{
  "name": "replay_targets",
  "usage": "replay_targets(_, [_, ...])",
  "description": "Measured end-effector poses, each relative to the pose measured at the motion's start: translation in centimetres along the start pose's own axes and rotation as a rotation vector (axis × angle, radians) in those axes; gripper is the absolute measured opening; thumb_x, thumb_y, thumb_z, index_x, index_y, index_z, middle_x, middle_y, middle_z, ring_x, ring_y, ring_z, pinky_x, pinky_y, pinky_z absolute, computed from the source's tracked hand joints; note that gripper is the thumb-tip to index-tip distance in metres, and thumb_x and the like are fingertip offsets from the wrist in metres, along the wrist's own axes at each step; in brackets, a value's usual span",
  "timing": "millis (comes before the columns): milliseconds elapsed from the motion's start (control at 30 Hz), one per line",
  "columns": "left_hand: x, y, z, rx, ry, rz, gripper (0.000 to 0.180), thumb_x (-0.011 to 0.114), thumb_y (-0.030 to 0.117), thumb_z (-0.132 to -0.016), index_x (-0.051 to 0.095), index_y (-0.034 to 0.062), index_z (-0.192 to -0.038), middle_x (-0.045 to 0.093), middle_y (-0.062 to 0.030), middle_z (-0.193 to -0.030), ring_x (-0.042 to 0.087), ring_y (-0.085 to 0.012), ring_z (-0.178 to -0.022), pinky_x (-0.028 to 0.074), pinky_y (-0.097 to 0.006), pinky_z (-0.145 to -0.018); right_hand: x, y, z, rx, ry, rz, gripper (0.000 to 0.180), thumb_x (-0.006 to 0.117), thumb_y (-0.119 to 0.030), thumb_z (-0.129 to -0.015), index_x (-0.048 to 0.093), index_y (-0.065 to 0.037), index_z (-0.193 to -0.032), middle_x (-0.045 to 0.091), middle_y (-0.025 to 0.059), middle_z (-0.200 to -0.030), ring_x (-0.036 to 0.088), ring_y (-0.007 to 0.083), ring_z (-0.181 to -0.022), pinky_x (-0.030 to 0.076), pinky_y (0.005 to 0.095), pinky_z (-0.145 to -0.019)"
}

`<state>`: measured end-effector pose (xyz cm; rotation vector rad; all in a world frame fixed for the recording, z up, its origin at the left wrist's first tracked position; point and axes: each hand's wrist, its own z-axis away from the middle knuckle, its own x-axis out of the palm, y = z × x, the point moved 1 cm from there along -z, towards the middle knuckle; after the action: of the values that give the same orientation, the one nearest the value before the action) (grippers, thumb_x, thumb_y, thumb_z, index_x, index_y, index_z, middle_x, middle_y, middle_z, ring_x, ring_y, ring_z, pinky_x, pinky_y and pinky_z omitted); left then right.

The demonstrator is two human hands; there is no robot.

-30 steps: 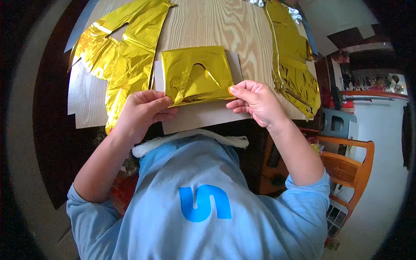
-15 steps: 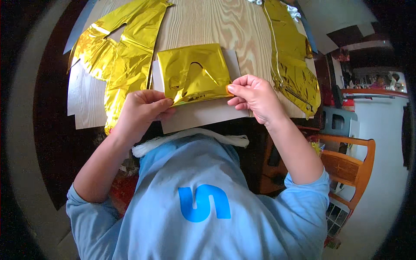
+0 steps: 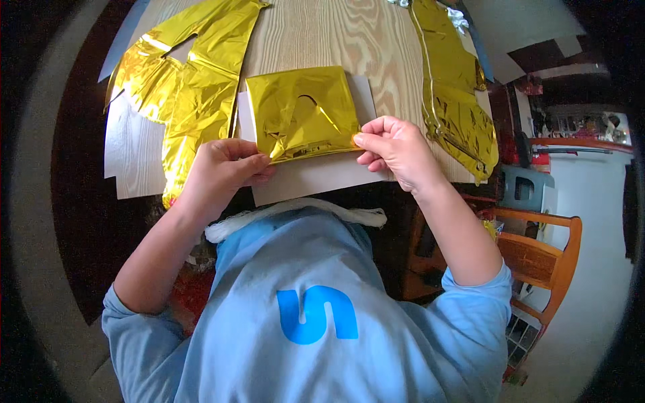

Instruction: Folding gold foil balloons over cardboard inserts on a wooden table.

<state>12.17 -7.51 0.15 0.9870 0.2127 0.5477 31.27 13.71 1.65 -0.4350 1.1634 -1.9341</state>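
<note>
A folded sheet of shiny gold foil (image 3: 279, 101) lies over a pale flat board (image 3: 316, 180) near the table's front edge. My left hand (image 3: 232, 164) pinches the foil's near left corner between thumb and fingers. At the near right corner, my right hand (image 3: 396, 151) grips it the same way. The near edge runs straight between both hands, and a curved crease or cut line marks the foil's middle. What lies under the foil is mostly hidden; the board shows along its sides and near edge.
To the left spreads a large crumpled gold foil piece (image 3: 201, 80) with a gap in it. Another gold foil piece (image 3: 457, 94) lies at the right of the wood-grain table (image 3: 316, 33). A wooden chair (image 3: 537, 258) and a grey-blue plastic stool (image 3: 527, 188) stand at the right.
The foil and the board have shifted very slightly to the right, both hands still pinching the corners. The foil's near edge looks a little flatter.
</note>
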Motion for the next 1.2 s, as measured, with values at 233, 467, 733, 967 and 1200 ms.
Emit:
replay_targets(233, [0.17,-0.16,0.01,0.014,0.018,0.009,0.018,0.069,0.009,-0.093,0.063,-0.0054,-0.102,0.069,-0.0109,-0.092,0.072,-0.0219,-0.084,0.062,-0.033,-0.079,-0.43,0.06,-0.15,0.022,-0.075,0.068,0.016,0.071,-0.015,-0.092,0.064,-0.001,-0.092,0.067,0.0051,-0.081,0.066,0.0117,-0.066,0.051,0.0235,-0.054])
replay_targets(467, [0.16,0.13,0.06,-0.012,0.018,0.023,0.016,0.069,0.01,-0.093,0.064,-0.0037,-0.099,0.069,-0.0096,-0.091,0.071,-0.0207,-0.082,0.061,-0.033,-0.078,-0.1,-0.09,-0.19,-0.006,-0.048,0.139,0.014,0.072,-0.013,-0.092,0.063,-0.003,-0.087,0.066,0.0031,-0.075,0.065,0.0083,-0.064,0.051,0.0195,-0.053])
replay_targets(733, [0.24,0.02,0.19,-0.013,-0.052,0.06,0.011,0.07,0.01,-0.093,0.064,0.0009,-0.095,0.069,-0.007,-0.087,0.071,-0.0174,-0.08,0.061,-0.03,-0.075,-0.08,0.19,-0.1,-0.029,-0.026,0.147,0.013,0.072,-0.012,-0.091,0.063,-0.003,-0.086,0.066,0.0037,-0.075,0.065,0.009,-0.063,0.051,0.0204,-0.053])
replay_targets(967, [0.42,0.19,0.39,-0.039,-0.03,0.071,0.01,0.07,0.01,-0.093,0.063,0.0024,-0.093,0.069,-0.0072,-0.086,0.071,-0.0176,-0.078,0.061,-0.03,-0.072,-0.01,0.28,0.05,-0.054,-0.009,0.203,0.014,0.071,-0.012,-0.091,0.062,-0.004,-0.085,0.066,0.003,-0.074,0.064,0.0085,-0.064,0.051,0.0212,-0.054])
replay_targets(1200, [0.38,0.38,0.11,-0.066,-0.051,0.02,0.013,0.07,0.01,-0.093,0.063,-0.0012,-0.095,0.069,-0.0092,-0.086,0.072,-0.019,-0.079,0.062,-0.03,-0.072,0.12,0.33,0.16,-0.241,0.086,0.518,0.016,0.073,-0.013,-0.087,0.065,-0.001,-0.081,0.066,0.0016,-0.072,0.06,0.0088,-0.062,0.048,0.0257,-0.058])
